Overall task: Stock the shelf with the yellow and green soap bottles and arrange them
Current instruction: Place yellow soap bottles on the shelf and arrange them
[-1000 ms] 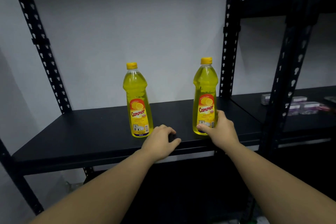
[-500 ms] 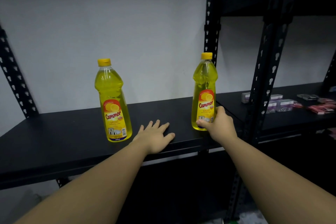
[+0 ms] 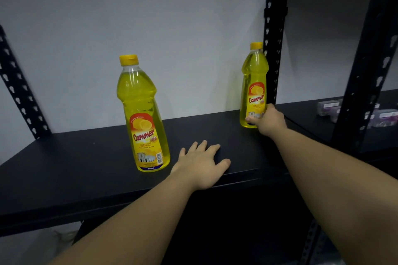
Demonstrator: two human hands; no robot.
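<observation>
Bottle [image 3: 254, 84] beside upright [image 3: 273, 49], shelf's [image 3: 86, 168] right edge.

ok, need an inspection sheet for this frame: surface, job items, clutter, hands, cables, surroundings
Surface: black shelf, bare apart from two bottles and a hand.
Job's things: left yellow bottle upright near the front edge, label forward; right yellow bottle upright beside the perforated black upright. No green bottles in view.
Clutter: nothing seen on this shelf.
Grippers: left hand flat on the shelf, holding nothing; right hand gripping the right bottle's base.
Cables: nothing seen.
Surroundings: grey wall behind; small boxes on the neighbouring shelf, blurred.
</observation>
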